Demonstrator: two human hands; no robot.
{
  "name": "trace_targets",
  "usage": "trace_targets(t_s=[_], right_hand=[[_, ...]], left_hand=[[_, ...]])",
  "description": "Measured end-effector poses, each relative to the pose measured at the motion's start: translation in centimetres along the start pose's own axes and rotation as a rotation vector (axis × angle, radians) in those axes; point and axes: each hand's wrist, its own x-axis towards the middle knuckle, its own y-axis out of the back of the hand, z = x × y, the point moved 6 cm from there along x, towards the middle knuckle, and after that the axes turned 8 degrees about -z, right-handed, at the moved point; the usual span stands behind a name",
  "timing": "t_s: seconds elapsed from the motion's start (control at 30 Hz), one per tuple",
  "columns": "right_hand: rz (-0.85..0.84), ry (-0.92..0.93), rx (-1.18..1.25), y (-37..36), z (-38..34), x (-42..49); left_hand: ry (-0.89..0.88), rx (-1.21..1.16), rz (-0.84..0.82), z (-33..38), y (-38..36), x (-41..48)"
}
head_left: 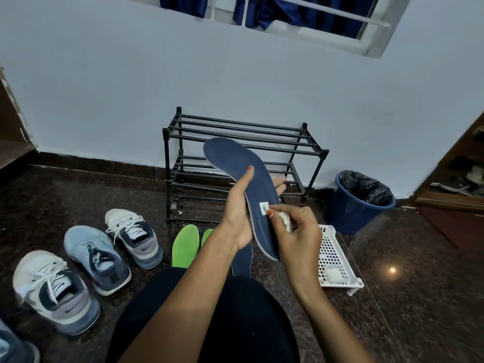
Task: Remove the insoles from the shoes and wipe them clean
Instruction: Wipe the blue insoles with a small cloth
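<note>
Navy foam: insole [243,174], held up mid-scene in front of the rack [235,129], toe end far and high, heel end near and low.

Left hand [235,216]: grips the insole at its waist, thumb lying along the top face, fingers wrapped behind, with the fingertips showing past the right edge.

Right hand [296,231]: fingers curled, pinching a white wipe [285,220] against the heel part, just beside a small white label [264,207].

Also on the floor [392,310]:
- second insole [242,260], navy, near, partly hidden by the left forearm
- green insoles [184,247], a pair, just left of it
- shoes [97,258], four at left, one cut off by the near-left edge
- basket [331,247], white lattice, near right, holding a white wad (a spare wipe, by the look)
- bin [351,213], blue, black liner, far right

Step in hand, as judged: wiping the top face, heel region.

Handling advice:
- Keep the left fingers behind the spot being rubbed, so the foam does not fold.
- Stroke lengthwise from heel toward toe.
- Move the thumb aside to reach the strip it covers.
- Go lightly over the label, lest its corners lift.
- Turn the wipe to a fresh face once it is soiled.
- The underside is not visible and may also need wiping.
</note>
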Motion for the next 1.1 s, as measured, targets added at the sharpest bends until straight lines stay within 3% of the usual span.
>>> trace_targets(t_s=[0.1, 0.2, 0.27, 0.4, 0.57, 0.73, 1.1], right_hand=[[0.038, -0.010, -0.026, -0.2, -0.4, 0.9], [-0.004, 0.003, -0.238, -0.9, -0.4, 1.0], [-0.072, 0.060, -0.331, -1.4, -0.6, 0.8], [-0.251, 0.252, -0.268, -2.1, -1.4, 0.1], [-0.139, 0.298, -0.237, -1.7, -1.6, 0.6], [-0.027, 0.311, -0.356, -1.8, -1.7, 1.4], [-0.068, 0.307, -0.413, -1.8, -1.8, -0.4]], left_hand=[[0.058, 0.049, -0.052, -0.7, -0.8, -0.3], [0.048, -0.023, -0.025, -0.7, -0.4, -0.3], [0.040, -0.061, -0.015, -0.5, 0.0, -0.2], [0.017, -0.092, -0.038, -0.1, 0.2, -0.1], [0.047, -0.068, -0.062, -0.3, 0.0, 0.0], [0.053, -0.010, -0.036, -0.4, 0.2, -0.2], [0.032, -0.086, -0.028, -0.6, -0.1, 0.0]])
